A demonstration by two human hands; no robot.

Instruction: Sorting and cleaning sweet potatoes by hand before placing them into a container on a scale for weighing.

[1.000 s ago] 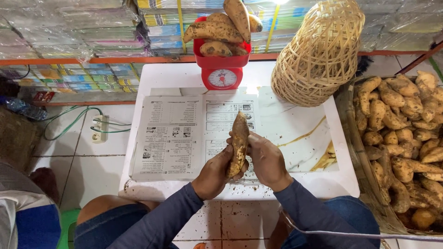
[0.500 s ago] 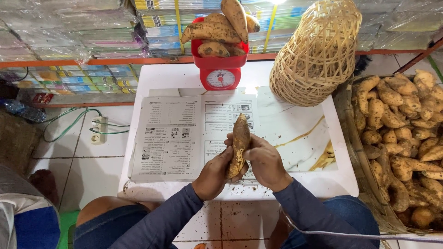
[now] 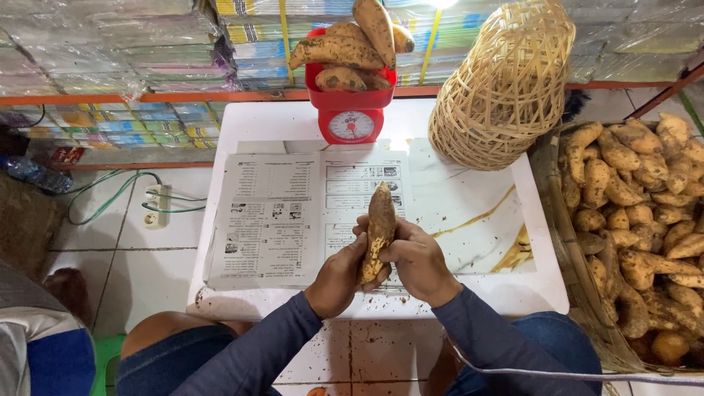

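Both hands, left hand [image 3: 339,277] and right hand [image 3: 416,260], clasp one soil-crusted sweet potato [image 3: 379,231] upright above the newspaper [image 3: 293,220]; rubbing firmly with the thumbs, while the tuber is turned, probably sheds soil best.

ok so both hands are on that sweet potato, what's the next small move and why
Probably turn the sweet potato a little between the left hand and right hand. It stands nearly upright over the newspaper, one dirt-specked side showing, and soil crumbs dot the table edge below, so the hidden side likely needs rubbing too.
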